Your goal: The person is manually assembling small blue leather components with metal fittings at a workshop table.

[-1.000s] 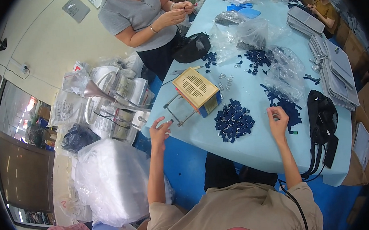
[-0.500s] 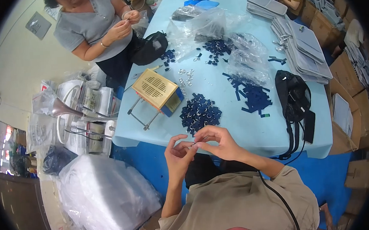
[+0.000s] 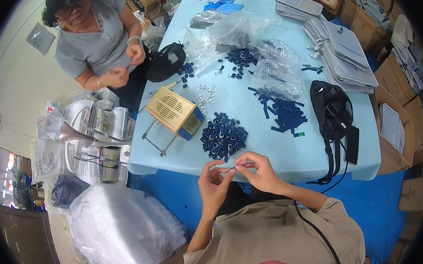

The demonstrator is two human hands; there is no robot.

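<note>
My left hand (image 3: 213,186) and my right hand (image 3: 259,173) meet at the table's near edge. Thumbs and fingers of both pinch one small dark piece with a metallic glint (image 3: 231,169); its exact kind is too small to make out. Just beyond them lies a heap of navy fabric tabs with metal rings (image 3: 224,138). Loose metal rings (image 3: 206,95) are scattered farther back. To the right spreads a pile of cut navy webbing strips (image 3: 289,116). A gold box-shaped device with a perforated top (image 3: 171,109) stands left of the heap on a metal frame.
The light blue table (image 3: 267,155) also carries clear plastic bags (image 3: 231,30), a black bag (image 3: 335,108) with a phone-like slab, and stacked grey panels (image 3: 341,54). A co-worker in grey (image 3: 95,47) stands at the far left. A large plastic-wrapped bundle (image 3: 125,231) sits at lower left.
My two hands have shifted slightly right and down, still pinching the small piece. The co-worker's hands at the left have lowered. The whole view has moved a little.
</note>
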